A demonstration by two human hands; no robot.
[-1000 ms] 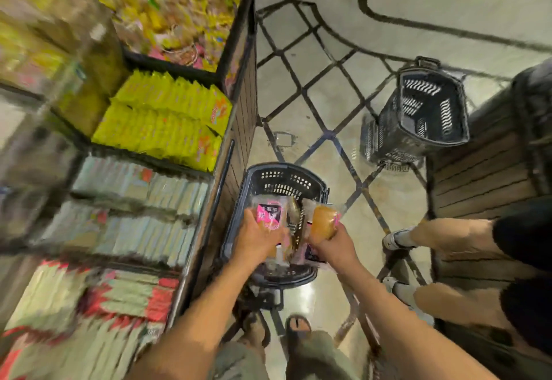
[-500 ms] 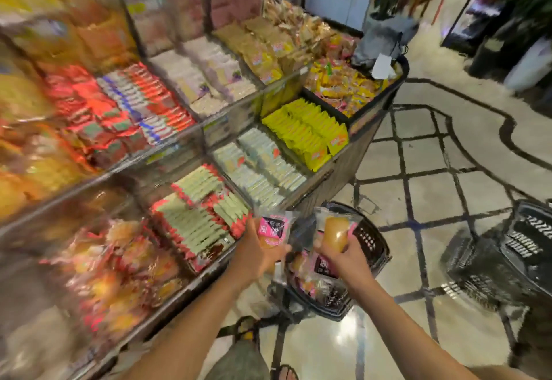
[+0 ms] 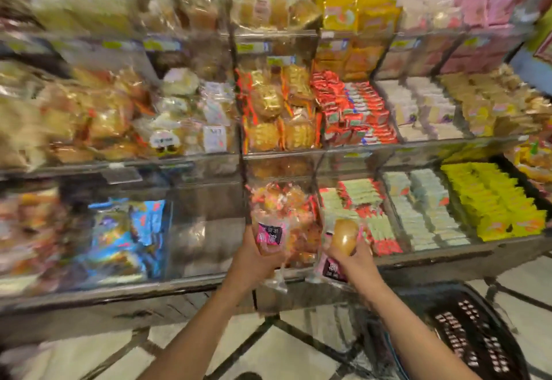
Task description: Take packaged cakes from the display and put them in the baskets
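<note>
My left hand (image 3: 254, 263) grips a clear packaged cake with a pink and black label (image 3: 269, 234), held up in front of the lower display bin. My right hand (image 3: 352, 261) grips a second packaged cake (image 3: 343, 236), a golden-brown bun in clear wrap with a pink label at its lower end. Both packs are level with the front edge of the glass-fronted display (image 3: 268, 164), before a bin of similar orange-pink cake packs (image 3: 283, 206). A black plastic basket (image 3: 475, 335) stands on the floor at the lower right, below my right forearm.
The tiered display holds many bins: bread packs (image 3: 104, 116) at left, red wrappers (image 3: 352, 110), pale green packs (image 3: 418, 206) and yellow packs (image 3: 493, 200) at right. Tiled floor with dark lines (image 3: 268, 349) lies below. The view is motion-blurred.
The view swung up and left from the baskets on the floor to the display. Both hands kept their cake packs and rose from over the basket to the shelf front.
</note>
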